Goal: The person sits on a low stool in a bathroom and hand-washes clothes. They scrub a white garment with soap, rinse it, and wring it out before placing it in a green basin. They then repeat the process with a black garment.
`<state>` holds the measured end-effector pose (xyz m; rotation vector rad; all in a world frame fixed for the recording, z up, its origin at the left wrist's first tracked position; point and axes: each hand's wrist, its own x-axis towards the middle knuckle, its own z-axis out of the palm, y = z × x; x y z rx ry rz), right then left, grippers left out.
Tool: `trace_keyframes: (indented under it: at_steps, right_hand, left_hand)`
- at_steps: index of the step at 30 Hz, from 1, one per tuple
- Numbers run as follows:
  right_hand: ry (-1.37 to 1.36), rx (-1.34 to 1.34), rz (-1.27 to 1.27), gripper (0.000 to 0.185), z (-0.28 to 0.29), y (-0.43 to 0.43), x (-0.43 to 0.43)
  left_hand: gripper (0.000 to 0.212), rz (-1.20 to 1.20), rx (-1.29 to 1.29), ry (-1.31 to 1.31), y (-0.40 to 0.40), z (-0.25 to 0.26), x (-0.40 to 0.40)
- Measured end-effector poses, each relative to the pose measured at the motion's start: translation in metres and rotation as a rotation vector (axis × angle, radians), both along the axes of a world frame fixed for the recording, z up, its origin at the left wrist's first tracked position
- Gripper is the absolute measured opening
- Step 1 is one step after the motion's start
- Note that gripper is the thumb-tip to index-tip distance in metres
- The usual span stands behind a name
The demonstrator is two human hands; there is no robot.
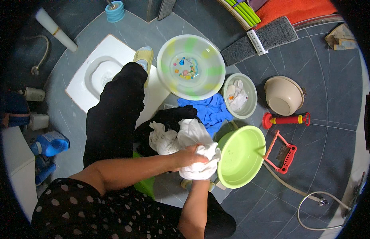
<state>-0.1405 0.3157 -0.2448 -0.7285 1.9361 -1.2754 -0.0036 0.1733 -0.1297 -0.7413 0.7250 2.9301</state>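
My left hand point(189, 156) grips a bunched white cloth point(197, 134) from above. My right hand lies under the cloth, its fingers hidden; only the wrist and forearm show below. Part of the white fabric hangs to the left over black cloth point(176, 115) on the floor. Beside it a blue cloth point(213, 110) lies crumpled. Just right of my hands stands a light green plastic basin point(243, 161). A small pale basin point(253, 92) holds white cloths point(239, 97). A large translucent basin with green and yellow patches point(209, 65) stands farther off.
A white squat toilet point(79, 77) is beside my leg. To the right are a beige basin point(282, 98), a red and yellow pump point(288, 119), a red-framed rack point(288, 158) and a hose point(286, 182). Blue bottles point(53, 143) stand at the left.
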Motion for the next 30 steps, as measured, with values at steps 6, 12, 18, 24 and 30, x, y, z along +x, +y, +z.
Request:
trace_keyframes:
  at_steps: [6, 12, 18, 24, 30]
  right_hand:
    - [-1.007, -0.682, -0.390, 0.044, 0.099, -0.016, 0.005]
    - [-0.965, -0.713, -0.530, 0.054, 0.108, 0.063, -0.117]
    - [-0.712, -0.625, -1.121, 0.063, 0.028, 0.134, -0.158]
    - [-0.216, -0.142, -1.429, 0.051, -0.020, 0.134, -0.153]
    - [0.489, 0.268, -0.242, 0.031, -0.045, -0.020, -0.052]
  left_hand:
    - [0.087, -0.096, -0.680, 0.258, 0.019, -0.014, -0.002]
    - [0.062, -0.419, -0.964, 0.033, 0.022, -0.047, 0.010]
    - [0.048, -0.627, -0.968, -0.037, 0.026, -0.053, 0.012]
    - [0.045, -0.631, -0.897, -0.101, 0.027, -0.055, -0.004]
    - [0.040, -0.601, -0.879, -0.171, 0.021, -0.077, -0.003]
